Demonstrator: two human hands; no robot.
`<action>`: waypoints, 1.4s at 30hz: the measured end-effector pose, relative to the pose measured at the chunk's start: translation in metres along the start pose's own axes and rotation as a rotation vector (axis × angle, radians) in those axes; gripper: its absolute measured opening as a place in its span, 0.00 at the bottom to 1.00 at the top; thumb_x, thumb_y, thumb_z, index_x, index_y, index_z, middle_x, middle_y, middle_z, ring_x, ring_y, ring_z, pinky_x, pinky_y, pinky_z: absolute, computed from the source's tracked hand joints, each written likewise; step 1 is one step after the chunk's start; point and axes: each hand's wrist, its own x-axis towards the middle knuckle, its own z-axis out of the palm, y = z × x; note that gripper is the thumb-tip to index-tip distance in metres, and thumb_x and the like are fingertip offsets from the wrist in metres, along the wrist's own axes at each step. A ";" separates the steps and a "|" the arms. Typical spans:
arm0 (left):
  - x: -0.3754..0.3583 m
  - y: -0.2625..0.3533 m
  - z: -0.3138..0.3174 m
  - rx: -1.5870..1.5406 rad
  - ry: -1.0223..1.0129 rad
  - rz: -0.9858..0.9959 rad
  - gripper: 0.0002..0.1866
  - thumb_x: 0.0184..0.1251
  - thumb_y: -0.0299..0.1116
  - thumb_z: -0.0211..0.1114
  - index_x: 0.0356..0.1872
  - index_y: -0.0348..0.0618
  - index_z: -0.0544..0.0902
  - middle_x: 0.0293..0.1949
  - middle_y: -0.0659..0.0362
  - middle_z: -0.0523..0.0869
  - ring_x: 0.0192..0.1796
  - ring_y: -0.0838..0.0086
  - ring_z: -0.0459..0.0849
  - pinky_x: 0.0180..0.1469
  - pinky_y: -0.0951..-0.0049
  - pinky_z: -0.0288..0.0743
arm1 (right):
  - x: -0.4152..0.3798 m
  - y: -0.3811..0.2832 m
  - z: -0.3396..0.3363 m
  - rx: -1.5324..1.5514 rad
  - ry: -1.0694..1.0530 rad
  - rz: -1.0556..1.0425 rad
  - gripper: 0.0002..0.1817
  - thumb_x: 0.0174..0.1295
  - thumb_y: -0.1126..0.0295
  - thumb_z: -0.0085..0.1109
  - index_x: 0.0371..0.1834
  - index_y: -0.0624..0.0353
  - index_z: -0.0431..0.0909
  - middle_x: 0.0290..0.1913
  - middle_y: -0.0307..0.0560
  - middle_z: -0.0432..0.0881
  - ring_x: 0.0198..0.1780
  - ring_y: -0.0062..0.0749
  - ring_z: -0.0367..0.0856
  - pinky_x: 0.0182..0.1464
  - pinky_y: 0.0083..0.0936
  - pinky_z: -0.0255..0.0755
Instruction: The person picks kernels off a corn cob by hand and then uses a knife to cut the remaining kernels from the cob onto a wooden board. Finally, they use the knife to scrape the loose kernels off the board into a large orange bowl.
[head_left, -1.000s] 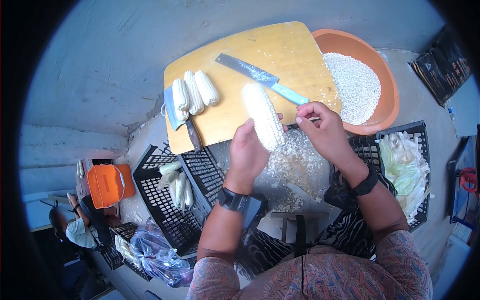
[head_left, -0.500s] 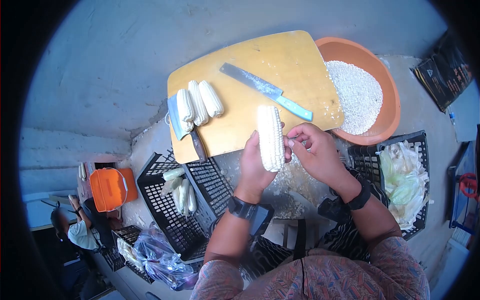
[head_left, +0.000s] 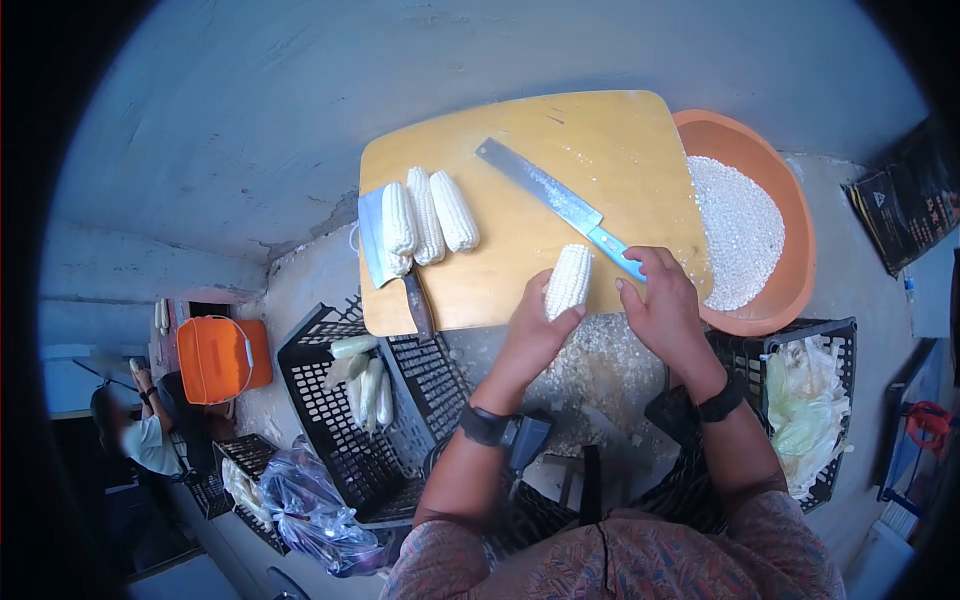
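Note:
A husked white corn cob stands upright in my left hand, whose fingers are wrapped round its lower part. My right hand is at the light-blue handle of a kitchen knife, with thumb and fingers on either side of the handle's end. The knife lies slantwise on the yellow cutting board, bits of corn stuck to its blade. On the board's left lie several husked corn cobs, partly over the blade of a cleaver with a dark wooden handle.
An orange basin of loose white kernels stands right of the board. A black crate with cobs is at left, another crate with husks at right. Further left are an orange bucket and another person.
My right hand has left the cob and moved to the knife handle. My left hand has lowered the cob slightly. The whole view has shifted a little.

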 end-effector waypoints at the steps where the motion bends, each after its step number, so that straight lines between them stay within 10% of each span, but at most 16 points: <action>1: 0.000 0.004 -0.005 -0.006 0.012 0.002 0.29 0.57 0.32 0.63 0.59 0.35 0.64 0.45 0.51 0.79 0.47 0.63 0.80 0.51 0.72 0.71 | 0.004 0.003 0.002 -0.001 -0.006 -0.013 0.17 0.53 0.74 0.58 0.48 0.62 0.71 0.44 0.54 0.75 0.44 0.46 0.77 0.45 0.35 0.71; 6: 0.005 0.018 -0.019 0.597 0.210 0.172 0.28 0.52 0.33 0.65 0.56 0.39 0.70 0.44 0.45 0.80 0.47 0.55 0.80 0.52 0.67 0.72 | 0.020 0.018 0.015 -0.239 -0.099 0.029 0.22 0.52 0.72 0.59 0.52 0.62 0.69 0.47 0.55 0.73 0.49 0.50 0.73 0.49 0.40 0.68; 19: 0.030 0.024 -0.011 0.757 0.273 0.224 0.19 0.50 0.33 0.66 0.44 0.40 0.75 0.41 0.47 0.76 0.39 0.51 0.80 0.41 0.58 0.75 | 0.040 0.057 0.064 -0.428 -0.225 -0.033 0.21 0.48 0.73 0.56 0.49 0.62 0.70 0.43 0.54 0.73 0.47 0.47 0.73 0.44 0.40 0.71; 31: 0.057 0.024 0.007 0.893 0.384 0.141 0.18 0.58 0.39 0.63 0.40 0.37 0.69 0.36 0.43 0.77 0.38 0.47 0.79 0.39 0.55 0.73 | 0.048 0.049 0.024 0.238 -0.202 0.200 0.16 0.53 0.71 0.49 0.43 0.69 0.69 0.33 0.66 0.79 0.38 0.60 0.78 0.44 0.46 0.71; 36: 0.066 -0.018 0.034 0.840 0.344 -0.197 0.22 0.63 0.46 0.56 0.43 0.34 0.68 0.46 0.38 0.76 0.44 0.44 0.78 0.46 0.51 0.71 | 0.019 0.040 -0.005 0.295 -0.196 0.173 0.19 0.53 0.72 0.50 0.49 0.68 0.68 0.34 0.66 0.79 0.39 0.58 0.79 0.44 0.43 0.72; 42: 0.065 -0.022 0.041 0.945 0.496 0.049 0.26 0.57 0.46 0.61 0.47 0.35 0.69 0.41 0.40 0.79 0.43 0.46 0.79 0.45 0.55 0.72 | 0.004 0.041 -0.019 0.387 -0.098 0.185 0.18 0.52 0.74 0.50 0.47 0.67 0.69 0.34 0.65 0.78 0.38 0.58 0.79 0.43 0.44 0.71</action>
